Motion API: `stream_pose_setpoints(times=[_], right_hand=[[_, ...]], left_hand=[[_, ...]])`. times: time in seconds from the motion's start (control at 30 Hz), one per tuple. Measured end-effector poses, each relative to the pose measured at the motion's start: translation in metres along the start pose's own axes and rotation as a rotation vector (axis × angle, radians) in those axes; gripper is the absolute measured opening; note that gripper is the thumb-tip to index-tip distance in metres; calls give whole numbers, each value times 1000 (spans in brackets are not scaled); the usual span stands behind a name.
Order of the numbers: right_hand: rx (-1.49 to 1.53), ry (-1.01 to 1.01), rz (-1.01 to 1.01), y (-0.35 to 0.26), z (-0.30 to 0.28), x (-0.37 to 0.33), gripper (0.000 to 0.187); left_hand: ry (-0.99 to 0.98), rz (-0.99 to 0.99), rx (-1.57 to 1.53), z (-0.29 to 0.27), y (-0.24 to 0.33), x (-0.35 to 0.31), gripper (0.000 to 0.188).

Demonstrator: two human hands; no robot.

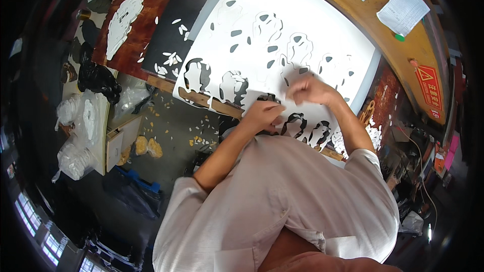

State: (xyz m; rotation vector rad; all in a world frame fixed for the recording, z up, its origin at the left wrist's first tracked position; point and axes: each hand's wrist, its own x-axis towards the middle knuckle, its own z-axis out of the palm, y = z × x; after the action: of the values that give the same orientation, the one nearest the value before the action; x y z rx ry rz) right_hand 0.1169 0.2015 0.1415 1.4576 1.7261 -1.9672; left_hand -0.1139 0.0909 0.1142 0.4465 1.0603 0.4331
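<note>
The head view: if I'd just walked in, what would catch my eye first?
Most likely the big white sheet on the table, full of cut-out shapes showing dark through it. At its near edge the left hand presses down while the right hand is closed just above the sheet. Small white offcuts lie scattered on the dark board to the left.

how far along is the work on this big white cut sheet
Done, it seems: the near edge of the large white die-cut sheet shows several empty, dark-backed cutouts, and small white offcuts lie on the black board. In hand: the left hand presses the sheet while the right hand is raised, closed, above it. Left: the upper rows look mostly unpulled.
</note>
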Motion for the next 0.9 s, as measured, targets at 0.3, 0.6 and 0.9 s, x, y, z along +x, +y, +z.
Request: stream_pose_setpoints(times=[0.3,0.6,0.9], right_hand=[[-394,372,-465,-52,14,77,41],[-537,538,-699,-30,18,110,27],[-564,840,-546,-30,44,124,17]], left_hand=[[173,329,-601,-77,20,46,23],[119,264,-532,-89,29,49,26],[174,265,-324,-67,53,34,40]])
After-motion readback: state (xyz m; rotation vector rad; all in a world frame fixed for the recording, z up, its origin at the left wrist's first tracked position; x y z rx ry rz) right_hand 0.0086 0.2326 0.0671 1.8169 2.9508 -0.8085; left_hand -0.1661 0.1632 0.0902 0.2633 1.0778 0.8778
